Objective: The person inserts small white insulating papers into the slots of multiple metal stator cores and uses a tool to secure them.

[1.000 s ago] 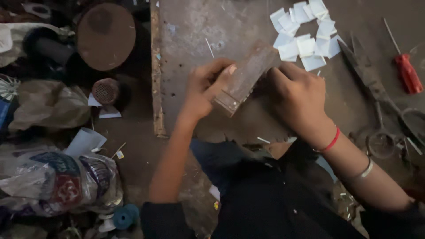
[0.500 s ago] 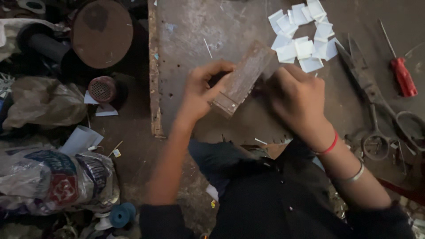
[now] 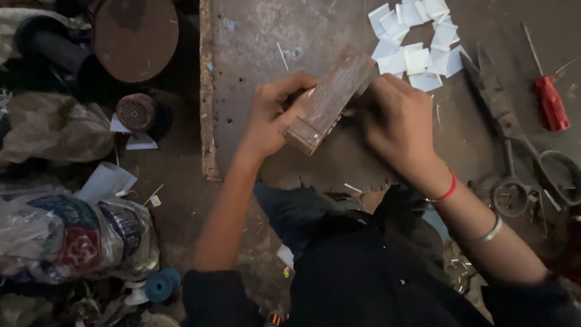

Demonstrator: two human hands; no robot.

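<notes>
Hands meet at frame centre on a worn wooden block point(image 3: 330, 100), which lies tilted, its near end low and left, its far end up and right, over the grey work board point(image 3: 254, 42). My left hand point(image 3: 275, 115) clenches the block's near end, fingers wrapped over its edge. My right hand point(image 3: 396, 118) curls against its far side; whether it grips I cannot tell. Beyond, white paper squares point(image 3: 414, 36) lie scattered at upper right, with scissors point(image 3: 505, 130) and a red-handled screwdriver point(image 3: 548, 94) further right.
</notes>
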